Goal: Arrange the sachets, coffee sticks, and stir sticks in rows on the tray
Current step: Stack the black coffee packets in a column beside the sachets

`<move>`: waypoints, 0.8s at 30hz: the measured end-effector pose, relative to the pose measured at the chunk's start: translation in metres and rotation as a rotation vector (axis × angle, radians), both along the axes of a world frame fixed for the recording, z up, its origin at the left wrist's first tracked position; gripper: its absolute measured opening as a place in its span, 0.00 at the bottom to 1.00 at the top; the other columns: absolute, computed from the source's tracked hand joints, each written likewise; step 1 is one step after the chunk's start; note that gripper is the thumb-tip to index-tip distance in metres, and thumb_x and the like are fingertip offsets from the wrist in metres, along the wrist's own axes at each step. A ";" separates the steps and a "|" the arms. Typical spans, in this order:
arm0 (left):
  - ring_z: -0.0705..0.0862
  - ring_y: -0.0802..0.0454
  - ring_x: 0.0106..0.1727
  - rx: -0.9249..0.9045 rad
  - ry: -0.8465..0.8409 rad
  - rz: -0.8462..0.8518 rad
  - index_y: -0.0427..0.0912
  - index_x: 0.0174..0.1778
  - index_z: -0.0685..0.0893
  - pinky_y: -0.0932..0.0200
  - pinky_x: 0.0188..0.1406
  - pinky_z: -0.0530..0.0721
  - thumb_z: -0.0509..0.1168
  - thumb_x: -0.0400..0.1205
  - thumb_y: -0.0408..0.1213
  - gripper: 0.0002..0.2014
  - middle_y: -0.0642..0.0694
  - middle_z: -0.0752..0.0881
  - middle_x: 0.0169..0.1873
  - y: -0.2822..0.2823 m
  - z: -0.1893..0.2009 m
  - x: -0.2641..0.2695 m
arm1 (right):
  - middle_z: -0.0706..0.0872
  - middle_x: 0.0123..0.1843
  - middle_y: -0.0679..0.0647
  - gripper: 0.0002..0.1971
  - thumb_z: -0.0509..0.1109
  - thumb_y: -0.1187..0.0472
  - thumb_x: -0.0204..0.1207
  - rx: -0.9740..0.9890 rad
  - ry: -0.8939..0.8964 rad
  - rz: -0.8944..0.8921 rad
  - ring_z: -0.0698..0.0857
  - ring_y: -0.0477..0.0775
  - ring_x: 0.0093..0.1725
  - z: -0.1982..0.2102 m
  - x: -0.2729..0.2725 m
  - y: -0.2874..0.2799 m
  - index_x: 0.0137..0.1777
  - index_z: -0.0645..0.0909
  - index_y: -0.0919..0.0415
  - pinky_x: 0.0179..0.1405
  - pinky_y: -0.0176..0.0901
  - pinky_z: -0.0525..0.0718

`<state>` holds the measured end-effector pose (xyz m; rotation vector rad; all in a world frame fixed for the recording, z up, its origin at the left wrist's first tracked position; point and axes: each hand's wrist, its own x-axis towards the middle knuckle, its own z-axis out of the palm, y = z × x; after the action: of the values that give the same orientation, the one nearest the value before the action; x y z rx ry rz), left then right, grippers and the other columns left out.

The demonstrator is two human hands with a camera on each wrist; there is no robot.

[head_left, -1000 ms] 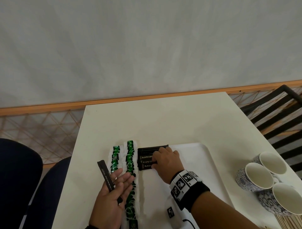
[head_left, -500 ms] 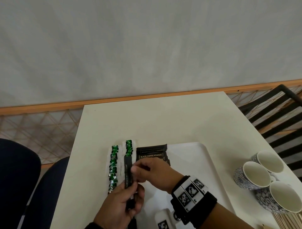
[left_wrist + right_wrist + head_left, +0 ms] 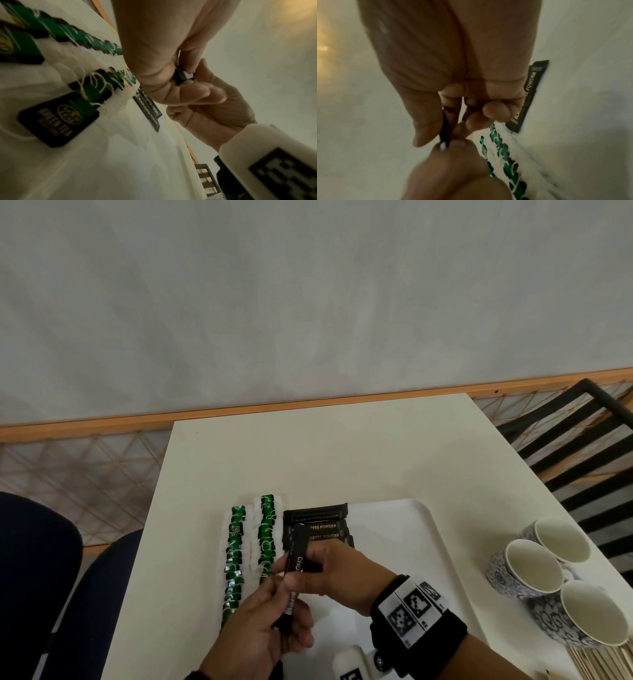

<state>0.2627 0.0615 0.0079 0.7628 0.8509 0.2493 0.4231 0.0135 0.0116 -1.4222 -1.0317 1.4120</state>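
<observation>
Two rows of green tea sachets [image 3: 234, 559] lie along the left side of the white tray [image 3: 411, 525]. Beside them, several black coffee sticks [image 3: 317, 525] lie stacked in a row at the tray's far end. My left hand [image 3: 270, 621] hovers over the tray's near left and grips the lower end of a black coffee stick [image 3: 298, 549]. My right hand [image 3: 318, 570] pinches the same stick's upper part between thumb and fingers. In the right wrist view the stick [image 3: 445, 125] runs edge-on between both hands. I cannot tell whether the left hand holds more than one stick.
Three patterned cups [image 3: 534, 566] stand on the table right of the tray. A bundle of wooden stir sticks [image 3: 603, 662] lies at the bottom right corner. A black slatted chair [image 3: 589, 446] stands beyond the table's right edge.
My right hand left the row of coffee sticks and came back to the left hand, taking hold of the stick there. The left hand's fingers closed round the stick and moved over the tray.
</observation>
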 end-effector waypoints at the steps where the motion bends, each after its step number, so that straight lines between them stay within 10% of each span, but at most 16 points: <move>1: 0.77 0.43 0.20 -0.037 -0.003 -0.015 0.37 0.48 0.85 0.59 0.17 0.74 0.62 0.78 0.41 0.13 0.32 0.78 0.25 0.000 0.002 0.000 | 0.87 0.44 0.44 0.11 0.73 0.64 0.78 0.002 0.054 0.007 0.82 0.40 0.41 -0.001 0.000 -0.002 0.58 0.85 0.52 0.44 0.33 0.78; 4: 0.67 0.49 0.14 -0.119 0.017 -0.038 0.35 0.32 0.79 0.65 0.15 0.62 0.61 0.80 0.43 0.16 0.38 0.69 0.19 0.004 0.000 -0.004 | 0.85 0.46 0.48 0.17 0.74 0.68 0.73 0.058 0.194 -0.036 0.78 0.48 0.39 -0.006 0.004 -0.009 0.57 0.84 0.48 0.39 0.38 0.75; 11: 0.59 0.55 0.15 -0.037 0.166 -0.030 0.36 0.38 0.73 0.64 0.20 0.53 0.60 0.86 0.41 0.14 0.43 0.63 0.17 0.007 -0.009 -0.005 | 0.85 0.33 0.54 0.12 0.80 0.70 0.67 0.098 0.041 -0.105 0.82 0.52 0.32 -0.004 0.020 -0.017 0.41 0.80 0.57 0.32 0.41 0.80; 17: 0.69 0.49 0.17 0.033 0.168 0.016 0.36 0.48 0.79 0.63 0.16 0.62 0.54 0.86 0.53 0.21 0.39 0.75 0.22 0.013 -0.002 -0.006 | 0.88 0.31 0.51 0.07 0.73 0.59 0.78 -0.022 -0.218 -0.154 0.85 0.48 0.30 -0.004 0.031 -0.024 0.40 0.81 0.56 0.31 0.38 0.80; 24: 0.74 0.50 0.17 0.484 0.308 -0.051 0.36 0.37 0.77 0.63 0.15 0.70 0.60 0.85 0.41 0.14 0.41 0.83 0.24 0.009 -0.001 -0.006 | 0.89 0.32 0.50 0.07 0.68 0.59 0.81 -0.084 -0.294 -0.139 0.85 0.46 0.30 -0.007 0.026 -0.029 0.42 0.81 0.58 0.32 0.35 0.81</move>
<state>0.2570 0.0709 0.0067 1.2975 1.0761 0.3014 0.4493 -0.0159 0.0046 -1.7660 -1.0409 1.1813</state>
